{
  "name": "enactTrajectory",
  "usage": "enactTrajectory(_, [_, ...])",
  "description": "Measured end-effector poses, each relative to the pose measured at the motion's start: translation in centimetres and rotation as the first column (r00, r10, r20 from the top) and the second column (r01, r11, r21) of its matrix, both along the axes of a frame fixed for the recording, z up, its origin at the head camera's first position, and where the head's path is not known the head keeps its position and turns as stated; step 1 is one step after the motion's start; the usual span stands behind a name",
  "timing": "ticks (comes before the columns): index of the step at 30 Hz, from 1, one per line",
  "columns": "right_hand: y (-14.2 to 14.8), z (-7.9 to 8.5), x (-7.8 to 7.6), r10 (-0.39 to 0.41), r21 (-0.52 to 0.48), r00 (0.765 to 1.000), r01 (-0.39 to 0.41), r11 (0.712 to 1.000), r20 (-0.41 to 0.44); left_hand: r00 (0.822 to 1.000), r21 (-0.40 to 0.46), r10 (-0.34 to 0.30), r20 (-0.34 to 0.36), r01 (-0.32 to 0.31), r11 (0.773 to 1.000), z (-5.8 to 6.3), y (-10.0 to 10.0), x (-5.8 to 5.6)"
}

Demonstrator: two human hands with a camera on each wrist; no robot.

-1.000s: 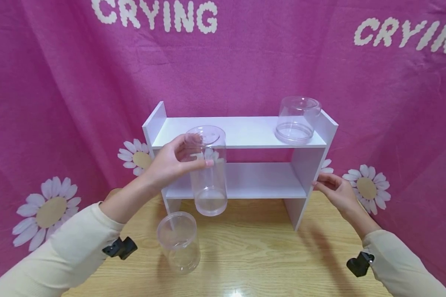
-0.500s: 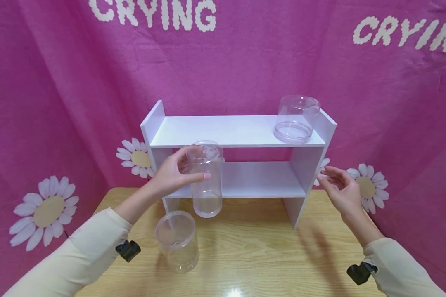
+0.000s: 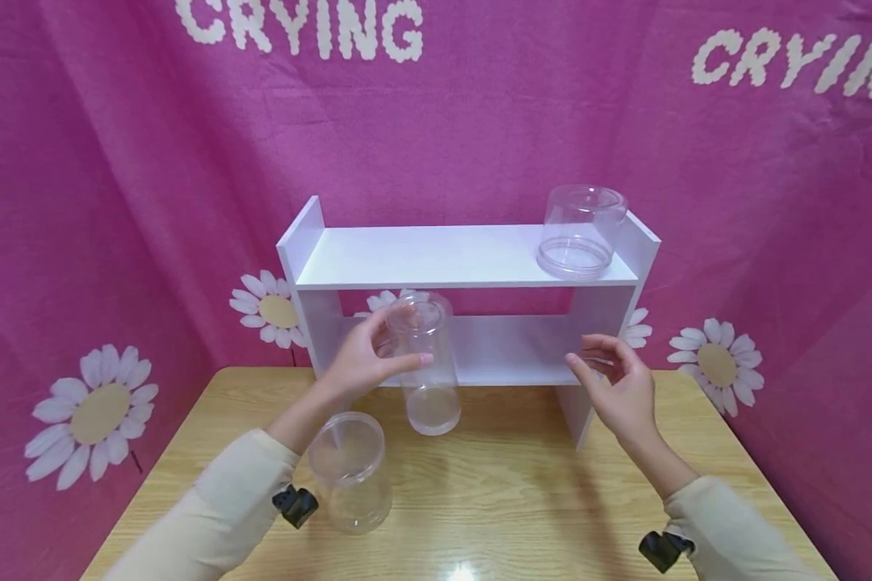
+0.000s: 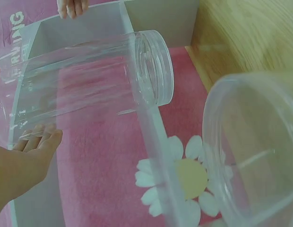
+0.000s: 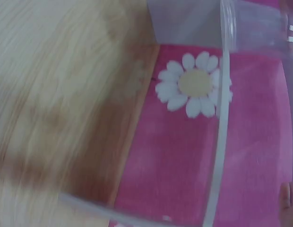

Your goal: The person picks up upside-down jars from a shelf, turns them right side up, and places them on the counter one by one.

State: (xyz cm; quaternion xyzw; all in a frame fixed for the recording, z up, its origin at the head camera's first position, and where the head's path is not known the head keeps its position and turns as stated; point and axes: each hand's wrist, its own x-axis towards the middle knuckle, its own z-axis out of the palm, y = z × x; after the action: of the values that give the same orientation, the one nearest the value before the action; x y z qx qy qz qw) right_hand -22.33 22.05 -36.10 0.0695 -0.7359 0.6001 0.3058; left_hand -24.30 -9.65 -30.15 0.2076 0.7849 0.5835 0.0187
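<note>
In front of the shelf's (image 3: 421, 254) left end, a clear tub (image 3: 356, 484) stands on the counter (image 3: 480, 500). Before the shelf's right side, my right hand (image 3: 625, 395) is half open, holding nothing. Before the shelf, left of its middle, my left hand (image 3: 363, 355) grips a tall jar (image 3: 436, 379), thumb and fingers round its upper part. On the shelf's top right end sits a wide jar (image 3: 577, 234).

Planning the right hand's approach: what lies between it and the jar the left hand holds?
Head view: no loose object between the right hand and the held jar; the white shelf shows behind.
</note>
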Motion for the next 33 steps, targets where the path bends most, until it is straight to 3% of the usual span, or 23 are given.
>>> enactTrajectory(7, [-2.9,-1.8,-0.5,0.162,0.089,0.985,-0.166,0.982,0.060,1.000,0.030,-0.012,0.005,0.012,0.999,-0.7,1.4,-0.2])
enactTrajectory(13, [-4.9,-3.2,-0.8,0.280,0.196,0.957,-0.289,0.937,0.074,0.999,0.040,-0.035,-0.013,0.036,0.999,-1.0,2.2,0.0])
enactTrajectory(18, [-5.9,-3.9,-0.7,0.421,0.293,0.898,-0.439,0.849,0.128,0.998,0.070,-0.059,-0.004,0.059,0.996,-1.0,2.4,0.8])
enactTrajectory(20, [-6.3,-4.0,-0.4,0.477,0.291,0.861,-0.508,0.811,0.174,0.997,0.094,-0.072,0.003,0.071,0.993,-1.1,2.4,1.2])
enactTrajectory(22, [-6.6,-4.0,-0.2,0.493,0.291,0.842,-0.539,0.791,0.220,0.996,0.116,-0.086,0.015,0.083,0.990,-1.2,2.4,1.4])
enactTrajectory(25, [-6.9,-3.9,0.2,0.471,0.296,0.842,-0.535,0.791,0.263,0.994,0.140,-0.098,0.042,0.091,0.986,-1.5,2.2,1.6])
enactTrajectory(33, [-7.0,-3.5,0.6,0.391,0.377,0.887,-0.459,0.804,0.246,0.989,0.170,-0.131,0.075,0.117,0.978,-2.5,0.5,1.5])
